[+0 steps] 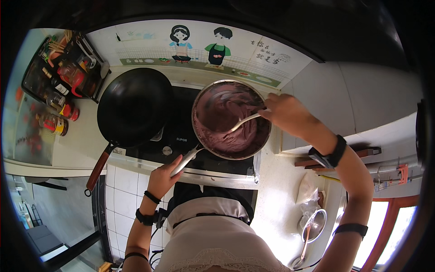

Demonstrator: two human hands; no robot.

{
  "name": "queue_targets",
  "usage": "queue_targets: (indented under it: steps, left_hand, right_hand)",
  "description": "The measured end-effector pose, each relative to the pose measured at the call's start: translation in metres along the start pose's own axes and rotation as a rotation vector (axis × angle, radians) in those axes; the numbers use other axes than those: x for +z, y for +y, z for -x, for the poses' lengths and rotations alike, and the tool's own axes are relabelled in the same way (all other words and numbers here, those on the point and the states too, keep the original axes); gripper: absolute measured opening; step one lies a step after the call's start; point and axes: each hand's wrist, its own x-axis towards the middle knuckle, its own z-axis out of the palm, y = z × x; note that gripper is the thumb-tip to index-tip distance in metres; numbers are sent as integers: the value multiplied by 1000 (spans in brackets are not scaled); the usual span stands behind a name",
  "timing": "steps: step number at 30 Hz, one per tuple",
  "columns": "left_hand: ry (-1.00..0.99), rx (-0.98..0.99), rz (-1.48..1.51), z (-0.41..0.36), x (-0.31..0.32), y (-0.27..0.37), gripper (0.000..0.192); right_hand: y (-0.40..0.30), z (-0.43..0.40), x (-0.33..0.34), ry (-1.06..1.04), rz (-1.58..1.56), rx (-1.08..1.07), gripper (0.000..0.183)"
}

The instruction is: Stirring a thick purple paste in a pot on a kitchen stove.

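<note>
A round pan (194,117) stands over the right side of the black gas cooktop (183,131). Thick purple-brown paste (243,134) coats its bottom and walls, with swirl marks in it. My left hand (165,178) grips the pan's pale handle (187,161), which points toward me. My right hand (287,114) reaches over the pan's right rim and holds a light-coloured spoon or spatula (249,118). The tool's lower end rests in the paste near the middle, and the paste partly hides it.
Left of the pan sits a black wok (136,105), its wooden handle (98,170) sticking out past the counter's front edge. Bottles and jars (56,124) stand by a black rack (97,74) at far left. A metal bowl (317,226) and a plastic bag (307,188) lie on the right counter.
</note>
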Motion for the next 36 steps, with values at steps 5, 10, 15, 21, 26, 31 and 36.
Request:
queue_targets:
  steps: [5,10,15,21,26,31,36]
  left_hand:
    - [18,20,1,1,3,-3,56]
    - [-36,-30,66,-2,-4,3,56]
    - [-11,-12,75,-2,-3,1,57]
    - [-14,-3,82,-1,-4,1,57]
    - [-53,-25,33,-1,-2,0,57]
    - [-17,-5,18,-1,-2,1,58]
    - [-28,-6,18,-1,-5,1,58]
  right_hand:
    - [23,43,2,-36,-190,230,29]
    - [17,35,37,-44,-336,449,36]
    - [24,0,56,-80,-231,601,35]
    - [43,-40,63,-99,-416,595,31]
    - [21,-61,45,-152,-323,268,27]
    - [-8,-40,27,-29,-137,28,25]
    - [17,-21,-13,-134,-94,114,24]
